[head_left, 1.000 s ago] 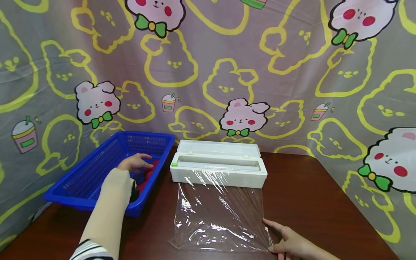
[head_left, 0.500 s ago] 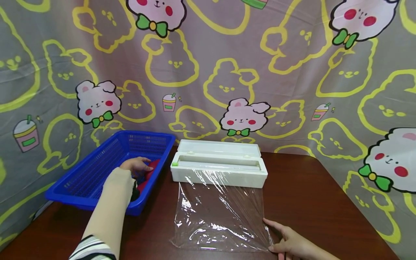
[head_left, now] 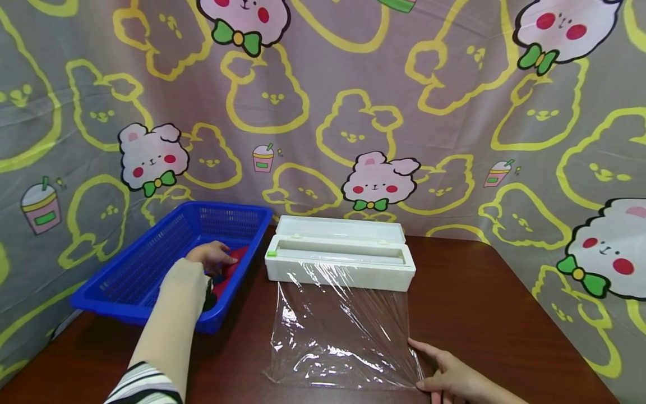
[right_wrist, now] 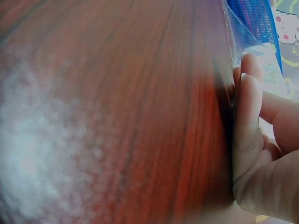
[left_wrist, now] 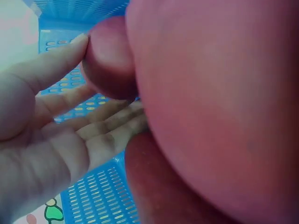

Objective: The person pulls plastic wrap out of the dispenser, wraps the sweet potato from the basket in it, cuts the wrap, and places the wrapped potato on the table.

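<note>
My left hand [head_left: 209, 255] reaches into the blue plastic basket [head_left: 126, 316]. In the left wrist view its thumb and fingers pinch a smooth red round thing [left_wrist: 110, 53], possibly a fruit. A larger red rounded thing [left_wrist: 215, 102] fills the right of that view, close to the camera, and another red one [left_wrist: 152, 177] lies below it. My right hand [head_left: 449, 373] pinches the near right corner of a sheet of cling film [head_left: 343, 331], its index finger along the side edge. This sheet stretches from a white cling film dispenser [head_left: 338, 276].
Behind the dispenser's roll slot its lid [head_left: 338, 229] stands raised. A green slider [head_left: 271, 255] sits at the box's left end. The brown wooden table [head_left: 469, 303] reaches to a patterned curtain [head_left: 454, 129] behind it. Something dark [head_left: 209, 297] shows by my left wrist.
My left hand has lowered slightly in the basket, and its fingers have closed in on the red thing. The right hand, film and dispenser stay where they were.
</note>
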`<state>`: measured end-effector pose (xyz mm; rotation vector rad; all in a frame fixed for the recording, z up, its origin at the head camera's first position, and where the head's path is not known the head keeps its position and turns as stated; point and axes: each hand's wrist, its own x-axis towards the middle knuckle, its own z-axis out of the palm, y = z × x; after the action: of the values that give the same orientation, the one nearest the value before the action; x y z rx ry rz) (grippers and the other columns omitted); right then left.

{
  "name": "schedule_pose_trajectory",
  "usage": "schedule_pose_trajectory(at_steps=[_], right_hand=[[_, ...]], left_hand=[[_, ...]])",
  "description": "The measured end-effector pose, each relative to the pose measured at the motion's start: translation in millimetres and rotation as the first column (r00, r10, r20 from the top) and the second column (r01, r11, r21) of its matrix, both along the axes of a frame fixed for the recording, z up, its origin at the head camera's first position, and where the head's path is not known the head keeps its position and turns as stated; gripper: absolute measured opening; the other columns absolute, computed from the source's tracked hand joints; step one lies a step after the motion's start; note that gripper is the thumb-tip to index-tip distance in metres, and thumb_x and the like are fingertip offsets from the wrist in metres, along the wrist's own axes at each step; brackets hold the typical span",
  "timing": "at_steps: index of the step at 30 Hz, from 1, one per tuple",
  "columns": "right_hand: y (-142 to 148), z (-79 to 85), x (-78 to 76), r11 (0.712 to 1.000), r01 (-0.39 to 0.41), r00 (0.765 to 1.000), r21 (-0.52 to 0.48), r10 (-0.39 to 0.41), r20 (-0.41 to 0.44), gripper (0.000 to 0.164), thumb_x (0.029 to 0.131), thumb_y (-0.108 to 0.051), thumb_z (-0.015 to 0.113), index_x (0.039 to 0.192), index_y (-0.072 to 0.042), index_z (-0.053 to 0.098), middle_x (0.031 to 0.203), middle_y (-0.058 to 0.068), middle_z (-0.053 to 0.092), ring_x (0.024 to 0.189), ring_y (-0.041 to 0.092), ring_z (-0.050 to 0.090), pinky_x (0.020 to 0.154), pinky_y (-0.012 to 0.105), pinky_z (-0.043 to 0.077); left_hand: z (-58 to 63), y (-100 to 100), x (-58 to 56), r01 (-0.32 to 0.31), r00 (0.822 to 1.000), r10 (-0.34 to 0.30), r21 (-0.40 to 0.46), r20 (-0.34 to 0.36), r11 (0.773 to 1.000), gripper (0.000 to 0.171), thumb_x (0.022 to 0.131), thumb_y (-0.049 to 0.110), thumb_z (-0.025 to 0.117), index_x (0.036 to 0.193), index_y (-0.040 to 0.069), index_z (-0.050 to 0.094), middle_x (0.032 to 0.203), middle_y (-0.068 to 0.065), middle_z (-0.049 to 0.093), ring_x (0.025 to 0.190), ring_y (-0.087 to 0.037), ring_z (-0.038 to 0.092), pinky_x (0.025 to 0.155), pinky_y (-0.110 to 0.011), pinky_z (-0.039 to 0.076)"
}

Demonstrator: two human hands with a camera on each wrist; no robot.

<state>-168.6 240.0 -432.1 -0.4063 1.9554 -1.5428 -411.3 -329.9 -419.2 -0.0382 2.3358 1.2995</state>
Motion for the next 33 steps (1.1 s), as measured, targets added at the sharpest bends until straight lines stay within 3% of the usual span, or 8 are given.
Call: schedule_pose_trajectory(at_steps=[2,4,6,10,14,19,22,33], right_hand=[[0.0,0.0,0.1,1.000,0.003,1.000,0.002,-0.003,0.002,0.081,0.080,-0.012,0.064,0.138,0.005,0.010,0.051,0.003,0.054,0.038,0.001,0.045,0.036,0.014,0.034],[0.1,-0.1,0.1,1.000,0.003,1.000,0.006,-0.003,0.002,0.081,0.080,-0.012,0.064,0.138,0.005,0.010,0.051,0.003,0.054,0.038,0.002,0.045,0.036,0.014,0.034],[-0.1,-0.2,-0.1,1.000,0.008,1.000,0.006,-0.008,0.003,0.081,0.080,-0.013,0.065,0.138,0.005,0.011,0.051,0.003,0.055,0.038,0.002,0.046,0.036,0.015,0.035],[-0.5,0.1,-1.1,1.000,0.009,1.000,0.000,-0.009,0.012,0.080,0.080,-0.012,0.065,0.138,0.005,0.011,0.052,0.003,0.056,0.038,0.003,0.049,0.035,0.015,0.037],[-0.7,1.0,-1.4,1.000,0.004,0.999,-0.012,-0.004,0.039,0.080,0.081,-0.012,0.064,0.138,0.004,0.011,0.052,0.004,0.057,0.038,0.003,0.051,0.034,0.015,0.037],[-1.0,1.9,-0.6,1.000,0.003,0.999,-0.003,-0.003,0.035,0.080,0.080,-0.011,0.064,0.138,0.005,0.012,0.052,0.004,0.057,0.038,0.003,0.050,0.034,0.015,0.036],[-0.8,2.3,-0.1,1.000,0.006,0.999,-0.002,-0.006,0.045,0.080,0.080,-0.011,0.064,0.138,0.005,0.012,0.052,0.003,0.056,0.038,0.003,0.050,0.034,0.015,0.037],[0.2,3.9,-0.4,1.000,0.002,0.997,-0.024,0.000,0.079,0.080,0.081,-0.010,0.064,0.139,0.003,0.010,0.052,0.003,0.056,0.038,0.003,0.050,0.034,0.014,0.036]], left_hand=[[-33.7,-23.6,-34.7,-0.011,1.000,0.011,0.065,-0.004,0.998,0.088,0.071,0.024,0.076,0.129,-0.013,0.021,0.100,-0.025,0.051,0.077,-0.034,0.060,0.065,-0.047,0.049],[-52.2,-36.7,-52.5,-0.017,1.000,0.019,0.110,-0.021,0.994,0.083,0.072,0.022,0.075,0.128,-0.012,0.024,0.102,-0.027,0.049,0.081,-0.036,0.058,0.065,-0.050,0.049],[-55.5,-39.7,-56.0,-0.011,0.999,0.017,0.126,-0.047,0.992,0.073,0.078,0.018,0.069,0.129,-0.011,0.025,0.105,-0.031,0.045,0.085,-0.041,0.056,0.067,-0.054,0.047],[-42.9,-38.4,-50.0,-0.006,0.993,0.019,0.115,-0.115,0.993,0.070,0.082,0.019,0.066,0.131,-0.009,0.025,0.110,-0.035,0.043,0.086,-0.045,0.055,0.064,-0.057,0.046],[-9.1,-22.4,-25.8,-0.057,0.985,0.071,0.093,-0.159,0.994,0.072,0.078,0.017,0.070,0.130,-0.009,0.029,0.110,-0.034,0.043,0.087,-0.041,0.055,0.060,-0.052,0.049],[65.2,27.1,47.3,-0.143,0.971,0.141,0.002,-0.195,0.990,0.058,0.088,0.006,0.054,0.134,-0.010,0.022,0.123,-0.036,0.033,0.106,-0.044,0.044,0.070,-0.049,0.049],[89.5,42.9,71.3,-0.169,0.958,0.162,-0.010,-0.238,0.986,0.054,0.090,0.002,0.049,0.133,-0.013,0.020,0.125,-0.038,0.030,0.108,-0.044,0.042,0.073,-0.047,0.048],[117.6,56.3,84.5,-0.147,0.910,0.143,0.021,-0.389,0.989,0.055,0.090,0.004,0.049,0.135,-0.011,0.021,0.125,-0.039,0.033,0.099,-0.041,0.050,0.069,-0.041,0.051]])
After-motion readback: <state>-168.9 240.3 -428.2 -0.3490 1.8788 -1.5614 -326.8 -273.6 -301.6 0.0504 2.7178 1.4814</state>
